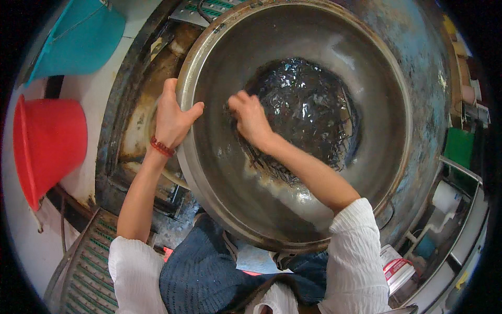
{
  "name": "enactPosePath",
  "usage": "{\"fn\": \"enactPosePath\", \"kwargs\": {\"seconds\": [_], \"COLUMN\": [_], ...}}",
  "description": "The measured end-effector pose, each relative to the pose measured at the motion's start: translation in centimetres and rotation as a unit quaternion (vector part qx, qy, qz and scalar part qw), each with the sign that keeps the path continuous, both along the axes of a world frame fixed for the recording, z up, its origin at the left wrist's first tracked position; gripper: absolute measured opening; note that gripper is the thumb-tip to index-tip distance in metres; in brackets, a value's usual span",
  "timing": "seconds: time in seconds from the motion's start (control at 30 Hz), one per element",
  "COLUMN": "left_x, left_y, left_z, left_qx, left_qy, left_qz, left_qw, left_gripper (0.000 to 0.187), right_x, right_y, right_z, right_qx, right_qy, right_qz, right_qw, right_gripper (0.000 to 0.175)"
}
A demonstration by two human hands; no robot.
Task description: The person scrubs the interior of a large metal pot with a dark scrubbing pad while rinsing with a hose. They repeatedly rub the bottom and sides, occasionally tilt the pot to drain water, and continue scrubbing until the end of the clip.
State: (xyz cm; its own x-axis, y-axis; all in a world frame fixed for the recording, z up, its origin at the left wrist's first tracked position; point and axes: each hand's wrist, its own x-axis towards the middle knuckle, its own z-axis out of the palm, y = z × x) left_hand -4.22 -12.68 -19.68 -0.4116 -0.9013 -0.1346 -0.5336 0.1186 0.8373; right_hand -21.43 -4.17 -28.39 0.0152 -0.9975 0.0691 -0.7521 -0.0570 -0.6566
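A large round metal basin tilts in front of me, with dark, glossy, rippled liquid pooled in its bottom. My left hand, wearing a red beaded bracelet, grips the basin's left rim, with the thumb over the edge and the fingers outside. Inside the basin, my right hand is at the left edge of the liquid with its fingers curled. A small dark patch shows by its fingertips; whether it holds something is hidden. Pale foamy film lies along the liquid's near side.
A stained metal trough lies left of the basin. Farther left are a red bucket and a teal tub. A slatted grate is at lower left. To the right stand a weathered blue-grey surface, a metal rack and a white pail.
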Motion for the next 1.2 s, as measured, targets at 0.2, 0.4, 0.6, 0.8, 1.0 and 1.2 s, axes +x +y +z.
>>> {"fn": "enactPosePath", "kwargs": {"seconds": [0.2,0.4,0.6,0.8,1.0,1.2], "left_x": [-0.4,0.3,-0.7,-0.2,-0.6,-1.3], "left_y": [0.3,0.2,-0.1,0.1,0.0,0.3], "left_z": [-0.7,-0.3,-0.3,-0.3,0.0,0.4], "left_qx": [-0.07,-0.008,-0.086,-0.008,-0.061,-0.014], "left_qy": [0.023,0.012,0.023,0.032,0.049,0.068], "left_qz": [-0.028,-0.002,-0.006,-0.008,-0.007,-0.004], "left_qw": [0.997,1.0,0.996,0.999,0.997,0.998], "left_gripper": [0.045,0.046,0.046,0.045,0.044,0.046], "right_x": [-11.3,-1.4,-12.0,-0.5,-17.6,-14.0], "right_y": [-5.7,-0.1,-4.9,-0.8,-5.4,-6.0], "right_z": [0.0,-0.6,-0.3,1.0,-1.5,-2.2], "right_qx": [-0.087,-0.02,-0.041,-0.054,-0.013,-0.089], "right_qy": [0.122,0.102,0.185,0.032,0.086,0.103], "right_qz": [-0.152,0.045,-0.11,0.012,-0.235,-0.209], "right_qw": [0.977,0.994,0.976,0.998,0.968,0.968], "right_gripper": [0.021,0.028,0.021,0.022,0.016,0.007]}}
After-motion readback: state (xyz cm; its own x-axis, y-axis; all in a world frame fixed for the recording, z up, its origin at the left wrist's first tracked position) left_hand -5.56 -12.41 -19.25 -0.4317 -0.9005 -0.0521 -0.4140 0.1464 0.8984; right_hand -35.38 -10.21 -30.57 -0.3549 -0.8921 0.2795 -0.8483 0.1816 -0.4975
